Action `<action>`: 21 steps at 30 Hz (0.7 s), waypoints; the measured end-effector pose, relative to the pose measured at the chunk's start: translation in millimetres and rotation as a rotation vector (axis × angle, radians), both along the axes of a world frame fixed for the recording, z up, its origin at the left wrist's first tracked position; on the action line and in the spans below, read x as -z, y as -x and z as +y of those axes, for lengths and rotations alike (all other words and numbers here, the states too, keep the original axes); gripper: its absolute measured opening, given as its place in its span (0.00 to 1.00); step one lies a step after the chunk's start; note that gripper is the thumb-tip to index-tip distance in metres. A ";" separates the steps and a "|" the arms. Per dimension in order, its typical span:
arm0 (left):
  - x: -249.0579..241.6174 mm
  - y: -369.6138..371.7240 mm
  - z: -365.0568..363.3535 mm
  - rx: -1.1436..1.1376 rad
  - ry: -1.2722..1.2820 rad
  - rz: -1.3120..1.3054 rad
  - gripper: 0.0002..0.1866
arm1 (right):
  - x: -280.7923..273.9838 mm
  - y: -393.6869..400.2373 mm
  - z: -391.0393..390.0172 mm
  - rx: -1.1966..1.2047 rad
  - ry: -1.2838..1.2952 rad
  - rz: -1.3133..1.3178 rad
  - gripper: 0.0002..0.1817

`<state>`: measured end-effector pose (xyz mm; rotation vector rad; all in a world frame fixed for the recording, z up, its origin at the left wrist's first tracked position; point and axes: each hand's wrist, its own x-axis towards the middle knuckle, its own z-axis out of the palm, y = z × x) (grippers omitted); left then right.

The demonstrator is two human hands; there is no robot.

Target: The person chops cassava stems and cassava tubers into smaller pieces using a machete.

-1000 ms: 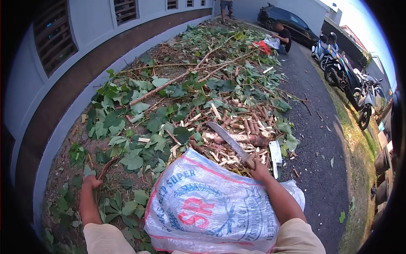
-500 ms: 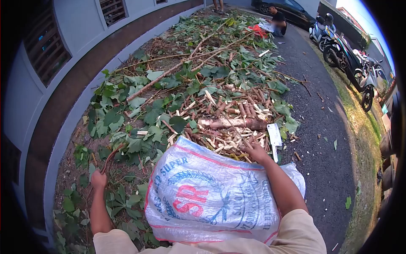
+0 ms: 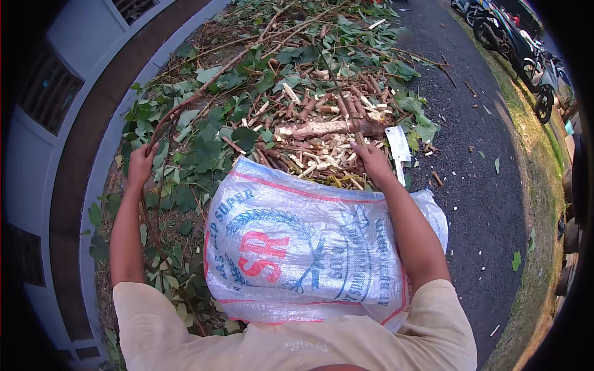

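Observation:
My left hand [image 3: 142,163] is closed around a brown branch [image 3: 176,111] over the leaves at the left. My right hand [image 3: 374,164] grips the near end of a thin stick [image 3: 338,86], which points away over the chopped pile. In front of that hand lies a thick log [image 3: 331,128] with its bark partly cut away. Beside it, to the right, rests a cleaver [image 3: 398,145] with a broad pale blade. A white woven sack [image 3: 334,247] with red and blue print covers my lap. Chopped stem pieces [image 3: 309,162] lie between sack and log.
Leafy cut branches [image 3: 260,80] cover the ground ahead and to the left. A wall [image 3: 80,55] with barred openings runs along the left. Dark asphalt [image 3: 470,204] lies to the right, with parked motorcycles [image 3: 532,68] beyond on a grassy strip.
The view has tipped downward. My left hand has moved forward with its branch, now raised along the leaves. My right hand still grips the stick and has shifted slightly forward, near the log.

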<state>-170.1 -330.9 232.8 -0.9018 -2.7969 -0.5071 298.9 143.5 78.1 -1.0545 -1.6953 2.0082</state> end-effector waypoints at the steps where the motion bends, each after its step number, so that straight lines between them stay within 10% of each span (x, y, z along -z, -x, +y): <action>1: -4.7 -0.5 22.3 0.034 -0.028 -0.003 0.29 | 0.7 1.6 -0.6 0.007 -0.029 -0.022 0.23; 7: 42.3 24.8 146.8 0.398 -0.250 0.019 0.30 | 4.2 9.6 -4.2 -0.054 -0.201 -0.079 0.24; 14: 170.3 -79.4 299.8 0.552 0.113 -0.309 0.28 | -11.5 23.2 -25.0 -0.075 -0.426 -0.018 0.22; 21: 217.8 -95.9 316.4 0.627 0.211 -0.490 0.31 | 55.5 23.8 -19.5 -0.229 -0.677 -0.367 0.21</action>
